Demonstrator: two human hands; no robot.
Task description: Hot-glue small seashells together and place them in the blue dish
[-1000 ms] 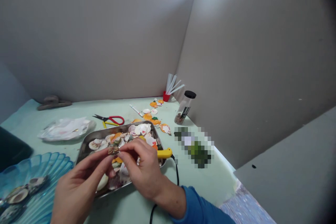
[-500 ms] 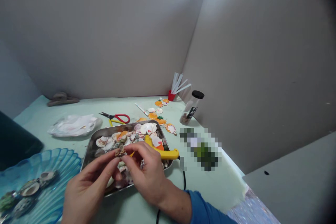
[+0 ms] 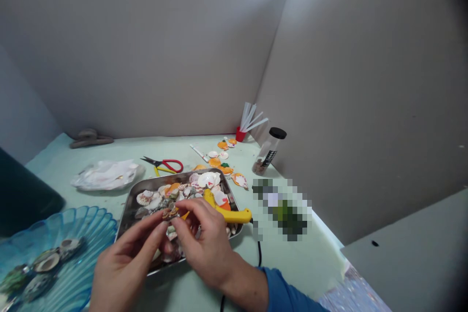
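Between the fingertips of both hands is a small brownish seashell (image 3: 170,213), held above a metal tray (image 3: 126,214). My left hand (image 3: 133,256) pinches it from the left, and my right hand (image 3: 204,239) grips its right side with thumb and fingers. The tray is filled with mixed seashells (image 3: 208,179), some white, some orange. A yellow glue gun (image 3: 236,215) rests across the tray's right side, partly hidden behind my right hand, its black cord running down the table.
A blue shell-shaped dish (image 3: 73,273) with several shells stands at left. Behind the tray lie scissors (image 3: 171,165), a plastic bag (image 3: 107,174) and orange shells (image 3: 215,162). A red cup (image 3: 240,134) of glue sticks and a black-lidded jar (image 3: 268,153) stand at the back right.
The view has shifted slightly, so everything sits a little further right. Both hands keep the same hold on the small shell over the tray.
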